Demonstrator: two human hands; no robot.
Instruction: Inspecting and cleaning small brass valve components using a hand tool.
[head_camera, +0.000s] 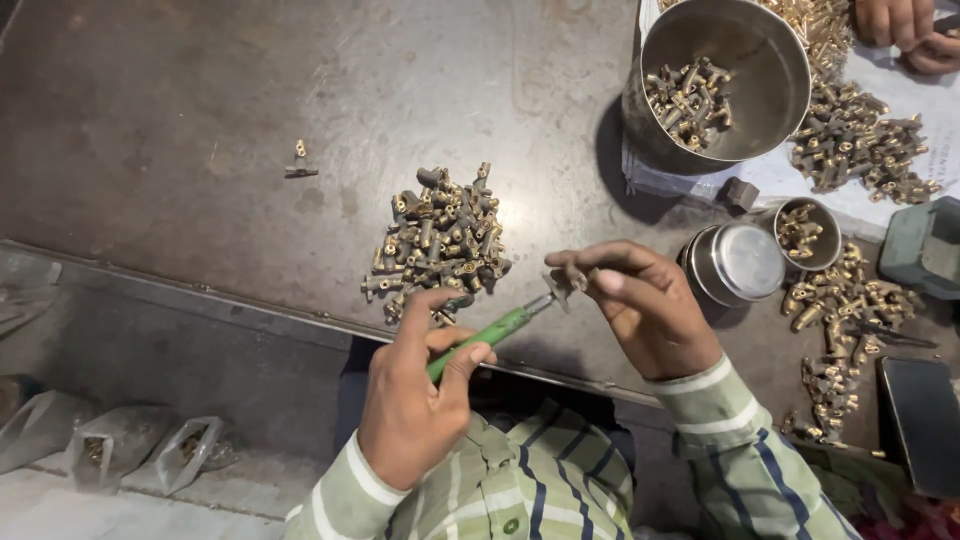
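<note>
The left hand (415, 400) was clamped around a green-handled screwdriver (487, 336), its tip driven toward a small brass fitting (562, 281) that the fingers of the right hand (645, 310) pinched shut at the table's near edge. At about eleven o'clock from the hands lay a loose pile of fittings (437, 242), seemingly the stock not yet worked; one lone fitting (300, 162) sat well apart at ten o'clock. By that reckoning much remained.

At one o'clock stood a large steel pot (735, 85) with only a thin layer of fittings on its bottom. At three o'clock a closed round steel tin (742, 262) touched a small steel cup (805, 232) partly filled with fittings, more lying scattered around them. Another person's hand (905, 30) rested at the far right corner.
</note>
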